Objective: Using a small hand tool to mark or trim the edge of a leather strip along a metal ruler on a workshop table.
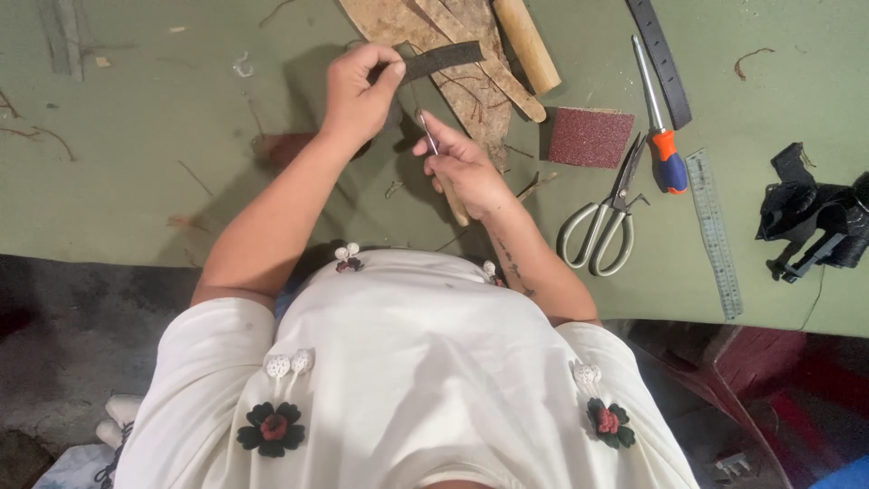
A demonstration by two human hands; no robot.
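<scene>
My left hand (358, 91) pinches one end of a short black strap (444, 59) and holds it above the green table (154, 172). My right hand (462, 167) grips a wooden-handled awl (433, 145), its thin metal shaft pointing up toward the strap's underside. The two hands are close together over the table's middle, just in front of a worn brown leather piece (453, 72).
Right of my hands lie a red-brown sanding block (590, 136), scissors (606, 222), an orange-and-blue screwdriver (659, 127), a long black strap (661, 59), a clear ruler (715, 231) and a black bundle (810, 213). A wooden handle (527, 43) rests at the back.
</scene>
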